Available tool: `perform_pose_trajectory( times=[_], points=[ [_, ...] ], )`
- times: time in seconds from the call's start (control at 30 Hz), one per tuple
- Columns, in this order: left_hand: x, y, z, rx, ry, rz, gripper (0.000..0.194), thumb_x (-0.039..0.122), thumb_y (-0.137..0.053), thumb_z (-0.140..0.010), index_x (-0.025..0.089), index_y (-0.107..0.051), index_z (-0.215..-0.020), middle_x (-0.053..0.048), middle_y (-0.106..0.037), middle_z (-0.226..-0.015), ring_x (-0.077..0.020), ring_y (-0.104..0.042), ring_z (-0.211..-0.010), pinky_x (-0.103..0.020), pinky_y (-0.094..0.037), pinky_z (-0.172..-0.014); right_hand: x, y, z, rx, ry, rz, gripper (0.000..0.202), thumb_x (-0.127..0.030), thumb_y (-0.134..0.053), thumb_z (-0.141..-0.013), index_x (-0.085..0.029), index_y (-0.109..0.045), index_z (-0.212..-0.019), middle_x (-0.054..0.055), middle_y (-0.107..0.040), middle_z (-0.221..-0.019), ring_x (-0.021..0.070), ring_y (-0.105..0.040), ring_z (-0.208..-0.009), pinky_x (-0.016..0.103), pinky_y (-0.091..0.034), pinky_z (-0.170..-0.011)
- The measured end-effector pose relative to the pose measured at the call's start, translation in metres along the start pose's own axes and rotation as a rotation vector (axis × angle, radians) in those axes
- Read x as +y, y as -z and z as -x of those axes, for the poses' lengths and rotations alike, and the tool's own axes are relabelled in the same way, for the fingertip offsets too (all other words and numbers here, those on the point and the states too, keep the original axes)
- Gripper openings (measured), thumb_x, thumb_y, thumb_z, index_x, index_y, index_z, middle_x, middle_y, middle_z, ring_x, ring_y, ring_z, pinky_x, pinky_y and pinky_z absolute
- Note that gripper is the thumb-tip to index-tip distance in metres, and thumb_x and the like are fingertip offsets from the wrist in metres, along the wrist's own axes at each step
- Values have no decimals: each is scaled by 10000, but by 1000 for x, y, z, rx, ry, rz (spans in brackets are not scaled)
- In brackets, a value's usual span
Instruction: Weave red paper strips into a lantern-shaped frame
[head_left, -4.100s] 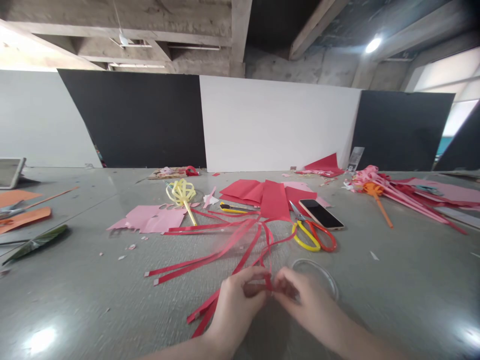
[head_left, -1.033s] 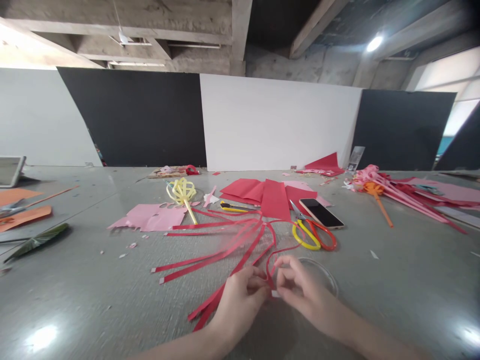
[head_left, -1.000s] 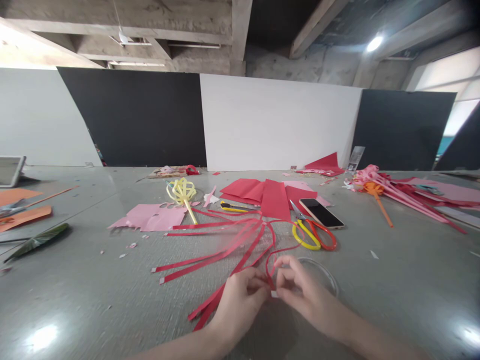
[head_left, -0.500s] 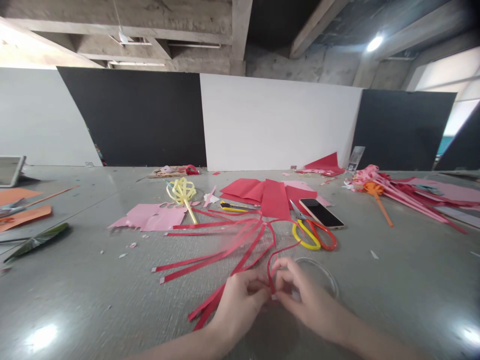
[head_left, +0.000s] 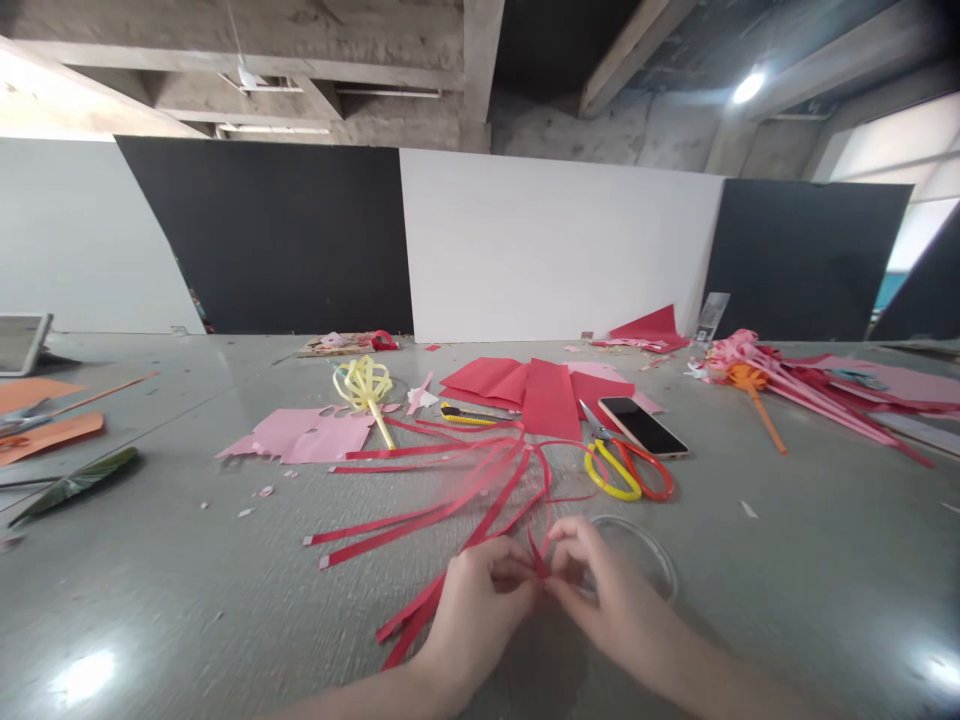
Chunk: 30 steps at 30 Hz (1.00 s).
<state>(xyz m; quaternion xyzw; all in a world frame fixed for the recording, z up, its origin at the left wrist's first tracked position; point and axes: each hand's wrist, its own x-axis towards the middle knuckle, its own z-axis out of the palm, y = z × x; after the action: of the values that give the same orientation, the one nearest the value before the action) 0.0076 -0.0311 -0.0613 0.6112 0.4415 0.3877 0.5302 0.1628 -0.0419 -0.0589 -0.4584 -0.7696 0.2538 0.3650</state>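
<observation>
Several narrow red paper strips (head_left: 390, 521) fan out over the grey table, some with small whitish tabs at their ends. Near the front, my left hand (head_left: 484, 605) pinches the end of one red strip. My right hand (head_left: 604, 590) meets it fingertip to fingertip and pinches the same strip, which loops up between the hands. The fingers partly hide its end. A clear round roll or ring (head_left: 664, 560) lies behind my right hand. Scissors (head_left: 630, 472) with yellow and orange-red handles lie beyond that hand.
Behind the strips are a yellow-handled cutter (head_left: 469, 416), red paper (head_left: 551, 398), a phone (head_left: 643, 426), pink paper (head_left: 304, 436) and a yellow paper piece (head_left: 364, 384). Pink and orange paper pieces (head_left: 757, 375) lie at the right, a green leaf shape (head_left: 79, 483) at the left.
The fingertips of both hands have come closer together on the strip. Its looped part has shifted and dropped lower, and the whitish tab between the fingers no longer shows.
</observation>
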Motion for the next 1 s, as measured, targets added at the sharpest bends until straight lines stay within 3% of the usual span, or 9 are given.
perform_pose_trajectory(
  times=[0.2,0.3,0.73,0.9,1.0],
  points=[
    [8,-3,6,54,-74,-66,148,114,-483,-662,162,-618,-700,-3,-642,-679,-144,-584,-671,-210,-434,-606,-8,5,-5,9,-69,86,95,-103,-498,-726,-190,-521,-753,-11,-608,-660,129,-575,-618,222,-438,-568],
    [9,-4,8,73,-95,-121,164,124,-480,-671,175,-634,-694,15,-637,-680,-139,-567,-681,-197,-422,-601,-13,7,-5,23,-49,148,123,-81,-515,-715,-184,-560,-666,-9,-611,-638,129,-567,-596,223,-427,-556],
    [6,-2,8,-46,-93,-304,220,178,-400,-732,150,-575,-603,7,-580,-589,-119,-528,-592,-193,-370,-544,-13,9,1,12,52,217,178,-28,-496,-707,-187,-538,-639,-16,-585,-652,122,-557,-613,230,-421,-568],
    [10,-1,4,-97,-4,-143,112,128,-432,-648,150,-489,-554,30,-509,-505,-96,-489,-482,-185,-353,-467,-16,5,3,0,103,241,163,-18,-477,-658,-181,-481,-641,-24,-554,-612,107,-529,-549,202,-412,-501],
    [13,-3,3,-139,101,85,94,111,-424,-611,146,-464,-533,28,-496,-478,-78,-445,-409,-183,-342,-422,-16,3,3,129,296,352,164,-13,-428,-633,-175,-459,-633,-7,-524,-585,119,-514,-524,211,-404,-462]
  ],
)
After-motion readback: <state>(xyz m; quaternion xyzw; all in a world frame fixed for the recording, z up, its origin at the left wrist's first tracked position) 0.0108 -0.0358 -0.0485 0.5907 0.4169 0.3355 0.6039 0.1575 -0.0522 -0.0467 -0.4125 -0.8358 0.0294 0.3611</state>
